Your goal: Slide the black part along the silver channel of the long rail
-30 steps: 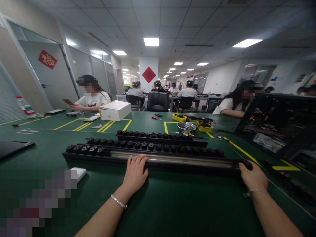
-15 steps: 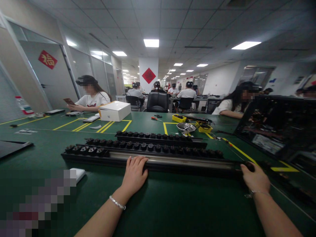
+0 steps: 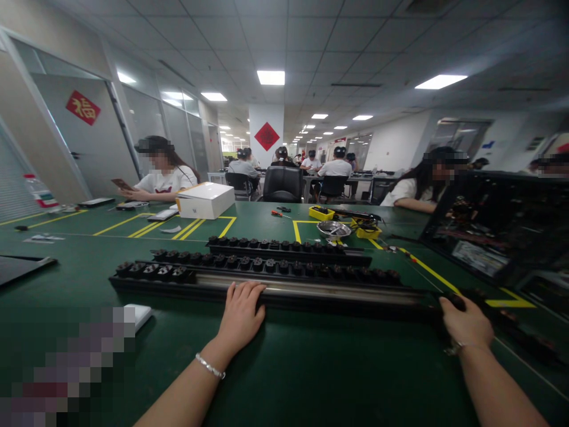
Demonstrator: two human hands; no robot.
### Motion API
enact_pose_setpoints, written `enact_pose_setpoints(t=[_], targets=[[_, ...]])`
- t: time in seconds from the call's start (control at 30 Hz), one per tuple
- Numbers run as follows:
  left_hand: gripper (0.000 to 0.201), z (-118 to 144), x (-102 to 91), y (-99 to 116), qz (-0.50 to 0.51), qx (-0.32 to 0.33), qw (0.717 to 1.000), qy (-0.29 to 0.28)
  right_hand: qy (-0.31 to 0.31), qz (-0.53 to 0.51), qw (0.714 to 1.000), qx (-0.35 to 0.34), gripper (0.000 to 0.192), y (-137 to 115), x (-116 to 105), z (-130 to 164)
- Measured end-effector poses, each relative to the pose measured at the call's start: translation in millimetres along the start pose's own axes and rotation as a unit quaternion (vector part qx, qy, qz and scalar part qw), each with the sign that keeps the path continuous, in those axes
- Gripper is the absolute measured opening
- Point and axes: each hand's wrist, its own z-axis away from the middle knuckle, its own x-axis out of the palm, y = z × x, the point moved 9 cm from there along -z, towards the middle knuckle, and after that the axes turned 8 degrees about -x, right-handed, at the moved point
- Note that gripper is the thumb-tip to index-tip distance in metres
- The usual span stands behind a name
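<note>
A long black power strip housing (image 3: 338, 299) lies across the green table in front of me, its metal channel bare along most of its length. Round black socket modules (image 3: 151, 270) fill its left end. My left hand (image 3: 243, 311) grips the near edge, fingers over the channel and thumb on the front side. At the housing's right end, my right hand (image 3: 467, 320) closes round a small black socket module (image 3: 457, 301), partly hidden by the fingers. Behind stand two more strips lined with sockets, a middle strip (image 3: 275, 265) and a far strip (image 3: 284, 244).
A metal bowl (image 3: 333, 230), a yellow bin (image 3: 320, 213) and a screwdriver (image 3: 280, 214) lie farther back, with a white box (image 3: 207, 200) to their left. A large dark open case (image 3: 498, 225) stands at right. People sit across the table.
My right hand has shifted slightly right and toward me with the black piece in it. My left hand stays on the housing.
</note>
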Motion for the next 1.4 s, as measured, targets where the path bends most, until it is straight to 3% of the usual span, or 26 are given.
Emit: enact_pose_setpoints(t=[0.1, 0.27, 0.43, 0.67, 0.83, 1.0, 1.2, 1.4], targets=[[0.039, 0, -1.4, 1, -0.005, 0.001, 1.000, 0.007, -0.002, -0.040, 0.996, 0.080, 0.062, 11, 1, 3], [0.039, 0, -1.6, 1, -0.009, 0.003, 1.000, 0.006, 0.015, -0.047, 0.996, 0.079, 0.060, 4, -10, 7], [0.039, 0, -0.1, 0, -0.015, 0.002, 1.000, 0.004, 0.021, -0.029, 0.994, 0.107, 0.063, 13, -22, 5], [0.038, 1, 3.3, -2, -0.025, 0.004, 1.000, -0.007, 0.045, 0.014, 0.998, 0.045, 0.064, 18, -37, -28], [0.040, 1, 4.5, -4, -0.026, 0.001, 1.000, -0.016, -0.030, 0.108, 0.994, -0.021, 0.063, 6, -23, -57], [0.039, 1, 3.9, -3, -0.032, -0.004, 0.999, -0.013, -0.107, 0.202, 0.970, -0.080, 0.061, -7, 11, -72], [0.040, 2, 4.1, -2, -0.039, -0.005, 0.999, -0.006, -0.090, 0.283, 0.948, -0.118, 0.050, -6, 33, -88], [0.039, 3, 5.2, -5, -0.046, 0.003, 0.999, -0.001, -0.110, 0.296, 0.947, -0.051, 0.054, 14, 33, -108]])
